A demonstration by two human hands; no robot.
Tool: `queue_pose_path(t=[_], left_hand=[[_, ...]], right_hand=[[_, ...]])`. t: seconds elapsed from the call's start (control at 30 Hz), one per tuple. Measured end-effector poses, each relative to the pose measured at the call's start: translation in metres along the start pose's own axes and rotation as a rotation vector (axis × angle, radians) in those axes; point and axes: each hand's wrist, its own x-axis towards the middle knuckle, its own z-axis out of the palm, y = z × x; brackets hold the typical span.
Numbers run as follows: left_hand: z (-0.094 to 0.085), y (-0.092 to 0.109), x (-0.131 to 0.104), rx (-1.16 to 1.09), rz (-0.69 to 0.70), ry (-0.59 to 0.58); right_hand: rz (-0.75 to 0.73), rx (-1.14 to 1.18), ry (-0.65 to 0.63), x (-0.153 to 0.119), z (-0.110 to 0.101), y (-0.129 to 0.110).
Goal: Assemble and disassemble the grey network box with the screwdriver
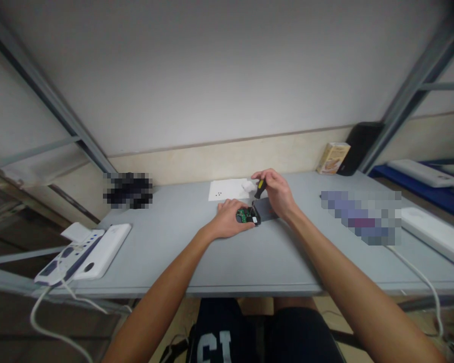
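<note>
A small black device with an exposed green circuit board (244, 215) lies on the grey desk (249, 262). Around its left side and near edge my left hand (229, 219) is wrapped, holding it. My right hand (278, 191) grips a black and yellow screwdriver (261, 188), tilted with its tip down at the device's upper right part. Beside the device, partly under my right hand, is a flat dark grey piece (265, 209). Behind them a white sheet (227, 189) carries several tiny dark dots, perhaps screws, and a crumpled white item (248, 186) sits at its right.
A power strip (70, 257) and a long white case (104, 252) lie at the left. A blurred dark object (128, 190) is back left. At the right are a small yellow box (333, 158), a black case (361, 147), a pixelated item (357, 217) and a white bar (435, 237).
</note>
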Motion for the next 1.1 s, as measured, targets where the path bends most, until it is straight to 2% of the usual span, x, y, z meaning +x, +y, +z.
queue_pose_path(t=[0.13, 0.3, 0.43, 0.57, 0.67, 0.8, 0.93, 1.03, 1.1], left_hand=[[0.0, 0.0, 0.0, 0.0, 0.003, -0.002], [-0.001, 0.001, 0.0, -0.011, 0.003, -0.004], [-0.002, 0.002, 0.0, -0.001, 0.0, -0.011], [-0.002, 0.002, -0.001, 0.007, 0.02, -0.009], [-0.003, 0.002, -0.002, 0.008, 0.046, 0.001], [-0.004, 0.002, -0.002, 0.014, 0.054, 0.001], [-0.004, 0.003, -0.002, 0.01, 0.051, -0.006], [-0.004, 0.004, -0.002, 0.01, 0.037, -0.011], [-0.005, 0.004, -0.003, 0.006, 0.033, -0.009]], right_hand=[[0.007, -0.074, 0.072, 0.003, -0.005, 0.003], [0.083, 0.013, 0.035, 0.003, -0.006, -0.001], [0.04, 0.049, 0.0, 0.0, 0.0, -0.004], [-0.047, -0.066, 0.058, 0.0, -0.002, 0.0], [-0.003, -0.136, 0.067, 0.003, -0.009, 0.003], [0.075, -0.053, 0.02, 0.003, -0.011, 0.002], [0.018, 0.005, 0.013, 0.001, -0.008, 0.0], [-0.011, -0.081, 0.072, 0.003, -0.009, 0.0], [0.021, -0.111, 0.073, 0.004, -0.011, 0.001]])
